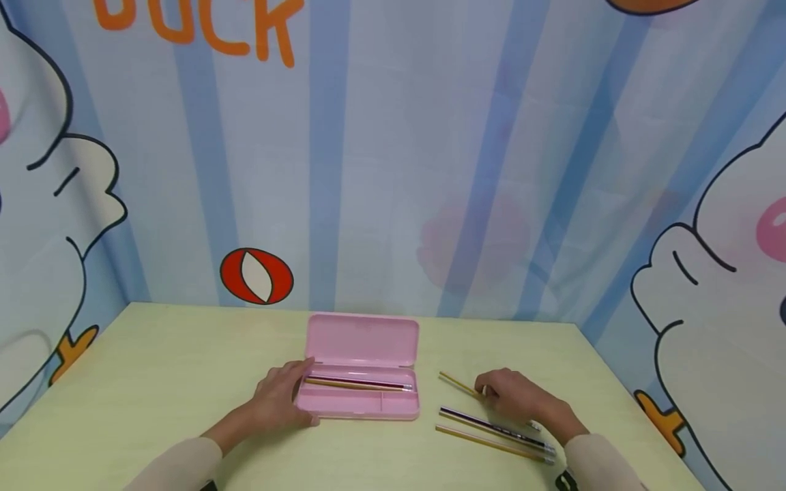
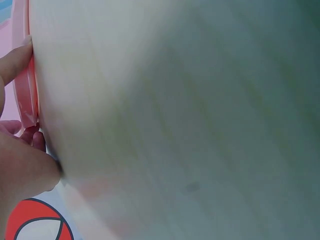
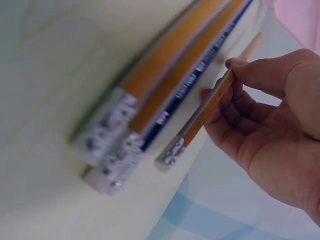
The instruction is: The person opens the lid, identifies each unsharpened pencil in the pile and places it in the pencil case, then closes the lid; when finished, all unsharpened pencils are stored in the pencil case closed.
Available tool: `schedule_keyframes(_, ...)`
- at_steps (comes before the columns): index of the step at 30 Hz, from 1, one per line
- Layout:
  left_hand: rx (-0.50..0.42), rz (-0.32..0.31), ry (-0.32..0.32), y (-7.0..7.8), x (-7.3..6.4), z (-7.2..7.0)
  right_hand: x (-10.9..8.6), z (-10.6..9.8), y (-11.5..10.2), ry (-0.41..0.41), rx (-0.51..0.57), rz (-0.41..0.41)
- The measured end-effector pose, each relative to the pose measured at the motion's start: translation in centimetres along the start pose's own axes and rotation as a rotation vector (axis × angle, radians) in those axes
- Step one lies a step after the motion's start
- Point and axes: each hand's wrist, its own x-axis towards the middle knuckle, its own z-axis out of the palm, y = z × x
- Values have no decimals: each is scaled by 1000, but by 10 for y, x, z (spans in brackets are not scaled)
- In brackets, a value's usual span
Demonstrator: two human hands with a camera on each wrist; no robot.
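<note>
So your right hand (image 1: 512,394) has a yellow pencil (image 3: 200,119) pinched between thumb and fingers, tilted a bit, with its patterned end poking out past your palm. Your left hand (image 1: 278,397) is wrapped around the left end of the pink pencil case (image 1: 344,414), thumb at the front corner, fingers round toward the hinge. Right by your right hand, two more pencils lie side by side on the table: a dark-striped one (image 1: 491,428) and, in front of it, a plain yellow one (image 1: 485,442). The case sits flat with its lid (image 1: 362,339) flipped open to the back, and there's dark and yellow pencil stuff (image 1: 356,384) lying lengthwise inside, can't tell how many. Behind the pale table (image 1: 202,354) you've got a blue-striped backdrop (image 1: 393,170) with cartoon prints.
</note>
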Motion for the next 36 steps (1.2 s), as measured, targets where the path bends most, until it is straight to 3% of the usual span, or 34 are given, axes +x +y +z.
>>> schedule_keyframes(4,2,2,6,0,1,-2,2,-6,1,-49,101,-33)
schedule_keyframes(11,6,4,12,-1,2,-2,0,-13,1,-130,304,55)
schedule_keyframes(21,10,-7,11,-1,3,-1,2,-16,1,-124,412,79)
schedule_keyframes(28,12,-9,15,-1,4,1,6,-17,-1,-104,491,38)
schedule_keyframes(36,15,-11,13,-3,3,3,12,-22,-5,-102,511,2)
